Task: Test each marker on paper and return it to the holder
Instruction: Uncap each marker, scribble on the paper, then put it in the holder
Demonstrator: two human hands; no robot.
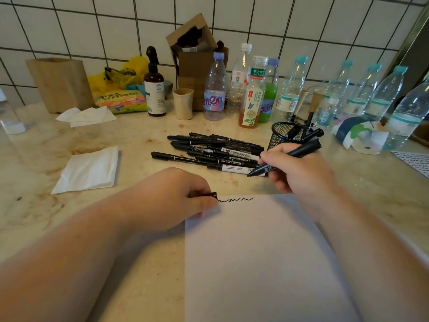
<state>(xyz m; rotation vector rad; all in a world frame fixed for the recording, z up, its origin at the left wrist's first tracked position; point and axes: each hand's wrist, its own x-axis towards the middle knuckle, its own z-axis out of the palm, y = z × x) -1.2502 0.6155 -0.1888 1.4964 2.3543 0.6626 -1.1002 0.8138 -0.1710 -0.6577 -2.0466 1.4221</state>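
A home kitchen counter, by the look of it: white tiled wall [116,31] behind a stained marble-patterned countertop [139,135]; beyond the fingers [267,159] stand drink bottles [214,89], a brown spray bottle [154,84], a snack bag [120,101], a cup [183,103] and an opened cardboard box [195,54].

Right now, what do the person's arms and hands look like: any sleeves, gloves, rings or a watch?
Both forearms are bare as far as the picture shows; no sleeve edge is in view. The left hand and right hand wear no gloves, and no ring, watch or wristband shows.
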